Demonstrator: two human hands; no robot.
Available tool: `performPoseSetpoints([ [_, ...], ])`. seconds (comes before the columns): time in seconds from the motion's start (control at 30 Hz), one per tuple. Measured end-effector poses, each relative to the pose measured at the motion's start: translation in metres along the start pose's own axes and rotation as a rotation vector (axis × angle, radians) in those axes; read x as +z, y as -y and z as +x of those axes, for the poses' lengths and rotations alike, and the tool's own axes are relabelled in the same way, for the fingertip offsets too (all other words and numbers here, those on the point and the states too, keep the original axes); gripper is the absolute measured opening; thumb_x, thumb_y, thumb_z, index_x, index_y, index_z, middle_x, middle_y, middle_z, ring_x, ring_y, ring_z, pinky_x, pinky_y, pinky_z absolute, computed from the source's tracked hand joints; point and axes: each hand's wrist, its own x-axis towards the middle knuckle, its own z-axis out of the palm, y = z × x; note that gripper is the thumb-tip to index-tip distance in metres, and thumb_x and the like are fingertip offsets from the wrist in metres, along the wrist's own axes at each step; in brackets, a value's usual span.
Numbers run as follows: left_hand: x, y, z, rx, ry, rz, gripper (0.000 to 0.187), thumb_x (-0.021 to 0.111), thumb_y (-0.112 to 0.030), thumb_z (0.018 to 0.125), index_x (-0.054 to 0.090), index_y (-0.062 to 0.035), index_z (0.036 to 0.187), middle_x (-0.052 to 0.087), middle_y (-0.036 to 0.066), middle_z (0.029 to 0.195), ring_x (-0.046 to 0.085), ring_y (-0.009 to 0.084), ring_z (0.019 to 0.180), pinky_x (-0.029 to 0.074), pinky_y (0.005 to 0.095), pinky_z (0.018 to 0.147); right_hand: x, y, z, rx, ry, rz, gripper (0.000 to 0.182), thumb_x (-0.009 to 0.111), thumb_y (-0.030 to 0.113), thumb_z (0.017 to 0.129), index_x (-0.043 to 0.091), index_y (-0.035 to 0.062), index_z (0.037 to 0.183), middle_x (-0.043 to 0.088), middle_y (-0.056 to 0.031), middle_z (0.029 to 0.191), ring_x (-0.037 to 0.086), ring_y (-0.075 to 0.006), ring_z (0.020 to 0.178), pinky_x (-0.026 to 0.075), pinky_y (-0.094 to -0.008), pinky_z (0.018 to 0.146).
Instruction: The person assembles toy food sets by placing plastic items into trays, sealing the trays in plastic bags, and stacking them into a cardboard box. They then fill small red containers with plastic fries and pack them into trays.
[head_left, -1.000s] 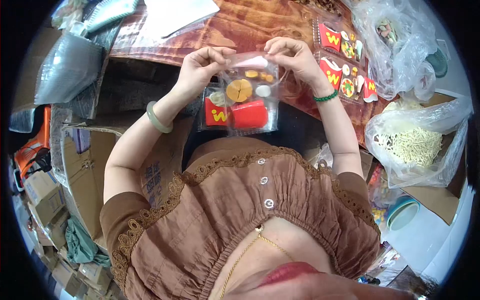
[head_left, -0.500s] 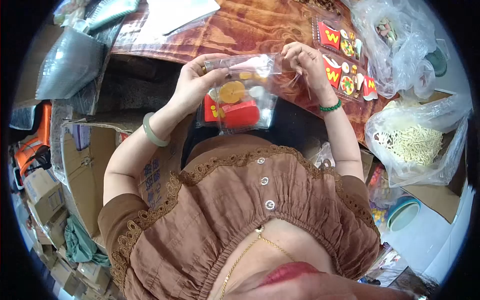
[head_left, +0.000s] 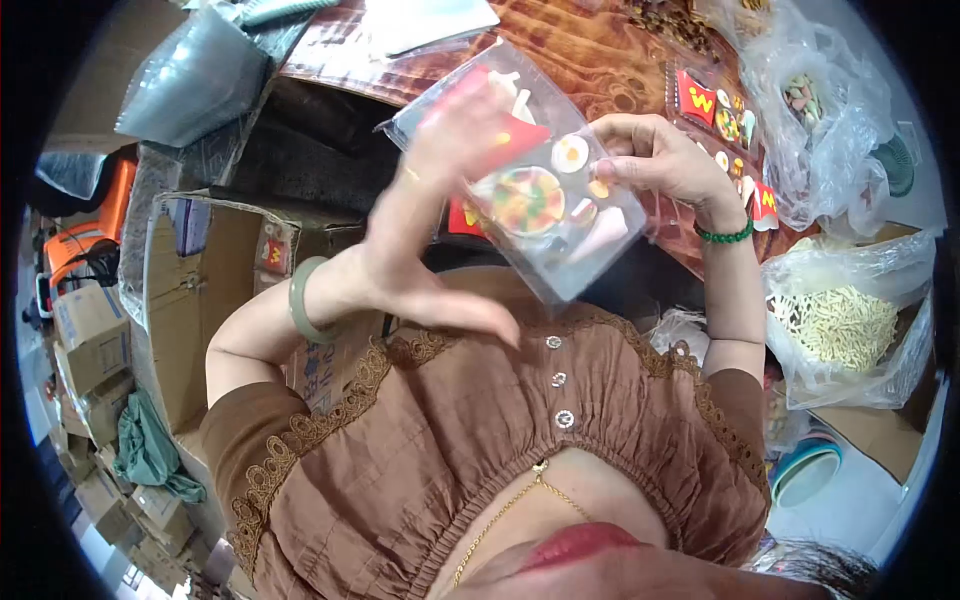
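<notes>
A clear plastic pack point(head_left: 560, 235) of miniature food pieces is tilted in front of my chest. Inside it are a pizza, a fried egg and a red fries carton with pale sticks. My right hand point(head_left: 665, 165), wearing a green bead bracelet, pinches the pack's upper right edge between thumb and fingers. Across the pack's left side passes my left hand point(head_left: 425, 220), blurred, thumb spread wide and fingers stretched over the carton. Behind the pack, a red and yellow piece point(head_left: 465, 217) shows low down, mostly hidden.
Similar filled packs point(head_left: 712, 105) lie on the wooden table point(head_left: 590, 60) at right. Bags of small pieces point(head_left: 810, 95) and pale sticks point(head_left: 835, 325) stand beyond. A stack of clear trays point(head_left: 195, 80) is at left, above an open cardboard box point(head_left: 205, 320).
The pack has turned over and tilted, now showing pizza and egg. My right hand has come onto its edge; my left hand has let go and spread its thumb.
</notes>
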Motion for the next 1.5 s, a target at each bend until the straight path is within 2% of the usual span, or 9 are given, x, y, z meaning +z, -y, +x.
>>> performPoseSetpoints([
  [0.1, -0.019, 0.024, -0.026, -0.685, -0.325, 0.099, 0.117, 0.086, -0.038, 0.068, 0.012, 0.0045, 0.147, 0.028, 0.026, 0.147, 0.03, 0.0348, 0.138, 0.029, 0.0449, 0.112, 0.004, -0.017, 0.021, -0.178, 0.056, -0.258, 0.03, 0.071, 0.013, 0.085, 0.064, -0.0004, 0.112, 0.069, -0.0034, 0.091, 0.061, -0.0063, 0.072, 0.049, -0.0217, 0.065],
  [0.27, -0.003, 0.1, -0.093, -1.268, 0.035, -0.187, 0.096, 0.086, -0.024, 0.067, 0.032, 0.0067, 0.139, 0.058, 0.025, 0.122, 0.059, 0.0304, 0.111, 0.049, 0.0381, 0.094, 0.036, -0.063, 0.058, -0.173, -0.102, -1.007, 0.038, 0.077, 0.035, 0.074, 0.069, 0.0041, 0.094, 0.068, -0.0174, 0.084, 0.067, -0.0315, 0.078, 0.052, -0.0396, 0.072],
  [0.37, 0.012, 0.087, -0.087, -1.12, 0.191, 0.022, 0.083, 0.082, -0.02, 0.069, 0.038, 0.0036, 0.136, 0.062, 0.024, 0.114, 0.062, 0.0292, 0.107, 0.05, 0.0372, 0.091, 0.049, -0.016, 0.068, -0.159, -0.286, -0.9, 0.04, 0.079, 0.037, 0.072, 0.07, 0.0038, 0.092, 0.069, -0.016, 0.083, 0.068, -0.0303, 0.079, 0.053, -0.0382, 0.07],
  [0.47, 0.012, 0.094, -0.078, -1.11, 0.339, 0.147, 0.077, 0.079, -0.026, 0.071, 0.041, 0.0034, 0.132, 0.062, 0.023, 0.113, 0.062, 0.0351, 0.104, 0.05, 0.0402, 0.09, 0.025, 0.019, 0.135, -0.369, -0.318, -0.61, 0.039, 0.077, 0.035, 0.078, 0.071, 0.0049, 0.102, 0.07, -0.0088, 0.079, 0.062, -0.0122, 0.067, 0.049, -0.0244, 0.062],
  [0.63, 0.007, 0.097, -0.046, -0.963, 0.657, 0.524, 0.075, 0.075, -0.048, 0.069, 0.05, 0.0005, 0.12, 0.058, 0.017, 0.113, 0.052, 0.0331, 0.111, 0.042, 0.0474, 0.089, 0.008, 0.114, 0.315, -0.774, -0.459, -1.04, 0.037, 0.07, 0.048, 0.081, 0.074, 0.0184, 0.104, 0.071, -0.0054, 0.091, 0.067, -0.0184, 0.085, 0.051, -0.0307, 0.074],
  [0.83, -0.06, 0.091, -0.027, -0.921, 0.809, 0.483, 0.062, 0.072, -0.053, 0.074, 0.06, 0.0018, 0.1, 0.066, 0.019, 0.09, 0.065, 0.0365, 0.088, 0.051, 0.0444, 0.077, 0.016, 0.145, 0.434, -0.478, -0.533, -1.263, 0.053, 0.07, 0.066, 0.07, 0.076, 0.0194, 0.094, 0.073, -0.0058, 0.092, 0.068, -0.0216, 0.087, 0.052, -0.031, 0.074],
  [1.17, -0.174, 0.167, -0.005, -0.691, -0.126, 0.576, 0.035, 0.07, -0.023, 0.083, 0.063, -0.0005, 0.109, 0.066, 0.019, 0.102, 0.064, 0.0323, 0.092, 0.052, 0.0401, 0.083, -0.008, 0.131, 0.471, -0.386, -0.37, -1.056, 0.044, 0.074, 0.054, 0.074, 0.076, 0.0158, 0.094, 0.073, -0.0056, 0.088, 0.068, -0.0182, 0.079, 0.052, -0.0328, 0.076],
  [1.23, -0.194, 0.198, -0.007, -0.29, -0.273, 0.985, 0.032, 0.068, -0.018, 0.083, 0.062, -0.0002, 0.109, 0.065, 0.017, 0.106, 0.06, 0.0338, 0.102, 0.049, 0.0412, 0.09, 0.012, 0.138, 0.453, -0.425, -0.416, -1.255, 0.038, 0.07, 0.05, 0.077, 0.076, 0.0162, 0.094, 0.072, -0.0077, 0.089, 0.069, -0.0221, 0.081, 0.052, -0.0344, 0.076],
  [1.5, -0.238, 0.26, -0.019, -0.425, -0.217, 1.184, 0.036, 0.06, -0.013, 0.088, 0.053, 0.0017, 0.121, 0.057, 0.02, 0.124, 0.052, 0.0355, 0.118, 0.042, 0.0436, 0.1, 0.028, 0.118, 0.463, -0.729, -0.692, -1.371, 0.02, 0.059, 0.025, 0.081, 0.066, 0.0061, 0.085, 0.068, -0.0178, 0.084, 0.067, -0.0347, 0.081, 0.052, -0.0457, 0.072],
])
